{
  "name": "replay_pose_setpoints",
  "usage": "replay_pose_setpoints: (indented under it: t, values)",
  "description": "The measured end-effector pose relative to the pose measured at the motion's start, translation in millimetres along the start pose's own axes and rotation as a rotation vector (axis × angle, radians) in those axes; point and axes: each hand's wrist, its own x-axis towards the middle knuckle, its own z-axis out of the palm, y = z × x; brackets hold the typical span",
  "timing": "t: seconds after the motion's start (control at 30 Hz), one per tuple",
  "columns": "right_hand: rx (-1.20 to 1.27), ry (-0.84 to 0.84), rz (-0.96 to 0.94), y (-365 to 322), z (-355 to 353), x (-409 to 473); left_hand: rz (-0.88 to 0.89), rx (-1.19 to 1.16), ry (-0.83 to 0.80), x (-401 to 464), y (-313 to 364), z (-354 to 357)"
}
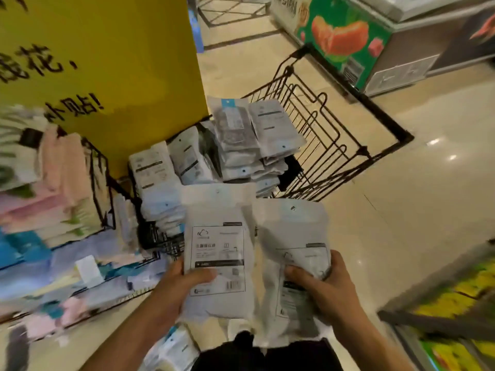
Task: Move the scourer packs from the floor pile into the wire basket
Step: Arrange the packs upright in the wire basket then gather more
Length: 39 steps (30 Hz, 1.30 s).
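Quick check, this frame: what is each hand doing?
Left hand: grips a scourer pack, thumb across its printed label.
Right hand: grips a second scourer pack, thumb on its front.

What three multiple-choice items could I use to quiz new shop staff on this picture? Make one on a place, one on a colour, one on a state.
1. Where do the stacked packs lie?
A. in the wire basket
B. on the freezer
C. on a chair

2. What colour is the sign board behind the basket?
A. red
B. yellow
C. white

3. What is the left hand doing?
A. hanging idle
B. pressing the floor
C. gripping a pack

Answers:
1 A, the stack sits inside the black wire walls.
2 B, the board is yellow with dark lettering.
3 C, its thumb lies across the pack's label; the right hand grips another pack.
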Motion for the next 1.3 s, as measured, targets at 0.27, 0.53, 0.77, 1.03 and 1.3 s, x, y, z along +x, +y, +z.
replay_pose_setpoints:
  t: [0.27,0.53,0.77,1.03,1.3]
  values:
    - [-0.076,-0.206,-0.071,-70,29,127,0.039,-0.060,0.211,62,75,26]
    - [-0.199,-0.455,-0.049,-138,86,221,0.084,-0.152,0.414,103,127,0]
    - [-0.249,-0.368,-0.153,-180,201,284,0.076,-0.199,0.592,184,171,-78]
    - [-0.344,-0.328,-0.154,-183,294,318,0.020,-0.058,0.671,260,188,-130]
    - [-0.712,-0.210,-0.218,-172,322,322,0.047,0.217,0.755,273,163,-126]
